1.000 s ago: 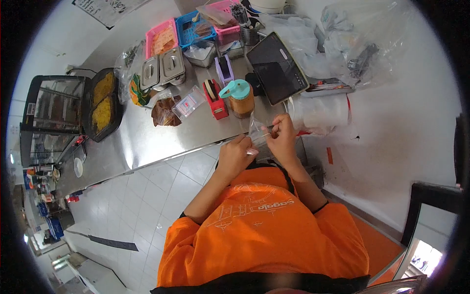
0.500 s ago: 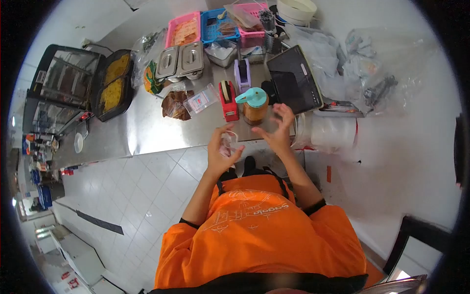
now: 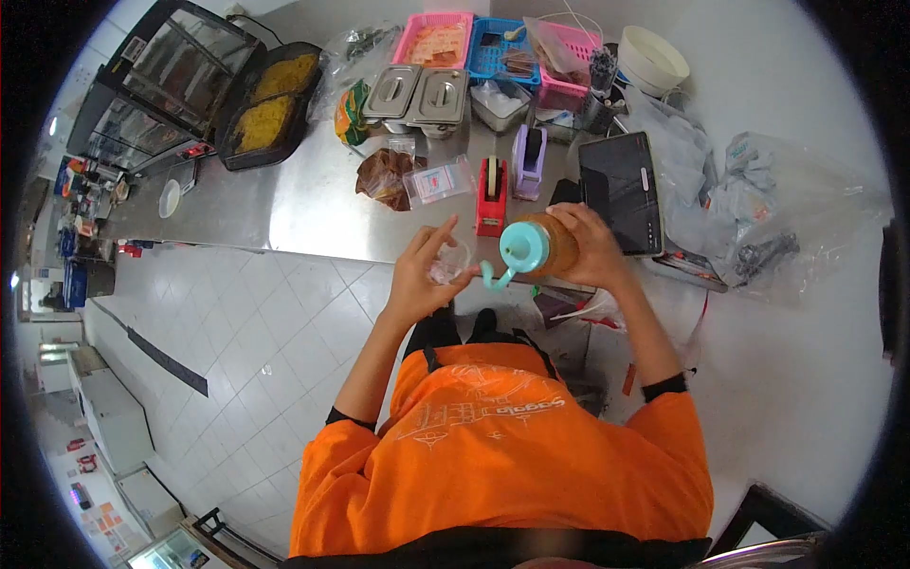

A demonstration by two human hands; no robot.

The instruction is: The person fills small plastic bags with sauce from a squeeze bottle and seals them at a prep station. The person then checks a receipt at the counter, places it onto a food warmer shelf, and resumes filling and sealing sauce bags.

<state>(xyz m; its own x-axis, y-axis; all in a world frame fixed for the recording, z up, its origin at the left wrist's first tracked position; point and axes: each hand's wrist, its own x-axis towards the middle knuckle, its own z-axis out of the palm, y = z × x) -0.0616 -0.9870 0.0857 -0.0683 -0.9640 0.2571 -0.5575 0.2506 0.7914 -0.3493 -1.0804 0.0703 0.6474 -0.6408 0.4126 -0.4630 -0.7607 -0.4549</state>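
My right hand (image 3: 592, 248) is wrapped round a jar (image 3: 561, 245) of brown contents, tilted toward the left. Its turquoise lid (image 3: 523, 247) has a spout that points down near my left fingertips. In my left hand (image 3: 422, 277), thumb and fingers curve around a small clear plastic bag (image 3: 451, 261), held just off the counter's front edge. What the bag contains, if anything, I cannot make out. Behind the jar stand a red tape dispenser (image 3: 491, 204) and a purple tape dispenser (image 3: 528, 163).
A tablet (image 3: 621, 194) leans right of the jar. On the steel counter (image 3: 313, 204) lie a brown bundle (image 3: 384, 178) and a clear packet (image 3: 441, 182). Lidded steel pans (image 3: 439, 97), a blue basket (image 3: 502, 52) and a black tray of yellow food (image 3: 265, 123) stand farther back.
My right hand has closed on the jar, lifted it from the counter and tilted it leftward toward the bag. My left hand still holds the bag. The camera view has shifted.
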